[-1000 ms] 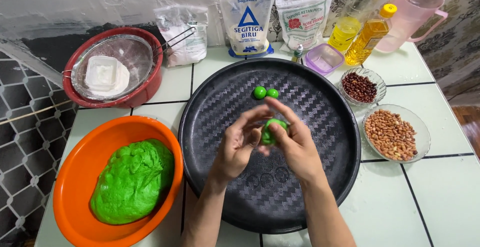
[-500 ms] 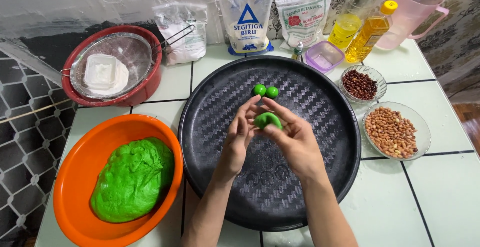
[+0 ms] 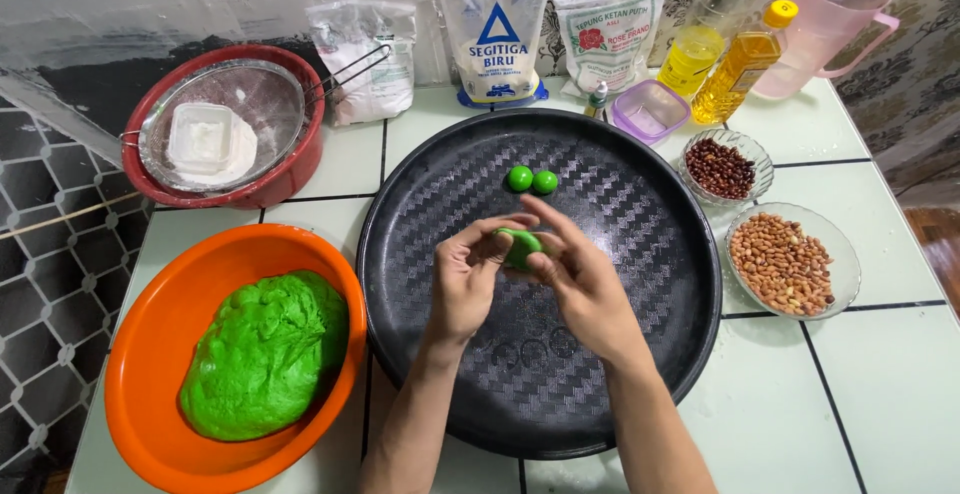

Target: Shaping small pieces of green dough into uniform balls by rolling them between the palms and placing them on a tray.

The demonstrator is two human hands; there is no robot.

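Left hand (image 3: 466, 279) and right hand (image 3: 580, 279) pinching green dough piece (image 3: 520, 245), black tray (image 3: 640, 284) (2 green balls (image 3: 532, 180)), orange bowl (image 3: 150, 354) of dough.

White tiled counter (image 3: 880, 384) under black round tray (image 3: 640, 354), orange basin (image 3: 150, 354), red bowl (image 3: 290, 169), peanut dish (image 3: 845, 254).

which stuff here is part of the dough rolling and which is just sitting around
In use: left hand, right hand, green dough piece, two green dough balls, black round tray, green dough lump.

Lying about: peanuts, oil bottle, pink jug.
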